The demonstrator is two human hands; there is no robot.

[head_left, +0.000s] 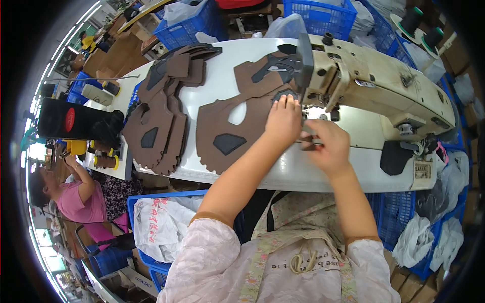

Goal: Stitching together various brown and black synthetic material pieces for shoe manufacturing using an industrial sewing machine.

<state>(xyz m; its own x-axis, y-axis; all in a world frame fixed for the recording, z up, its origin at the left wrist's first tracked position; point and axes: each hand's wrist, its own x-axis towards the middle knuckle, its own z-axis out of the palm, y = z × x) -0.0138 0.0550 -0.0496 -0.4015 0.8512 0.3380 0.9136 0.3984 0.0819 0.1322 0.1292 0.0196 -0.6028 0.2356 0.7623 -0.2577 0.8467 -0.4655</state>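
Note:
A large brown cut panel [212, 129] with an oval hole and a dark grey patch [230, 144] lies on the white sewing table, its far end beside the sewing machine head [323, 76]. My left hand [284, 118] rests flat on this panel, fingers stretched toward a small dark piece [284, 95] by the needle area. Close to the machine's front, my right hand [328, 144] is curled with its fingers closed. Something small and dark pokes out of it toward my left wrist, too blurred to name. The needle itself is hidden behind the machine head.
Stacked brown panels [156, 126] lie at the table's left. A loose dark piece [395, 157] sits at the right end. Blue crates [189, 28] stand beyond the table, and a white bag [164, 227] fills one near me. A person [83, 194] works at the left.

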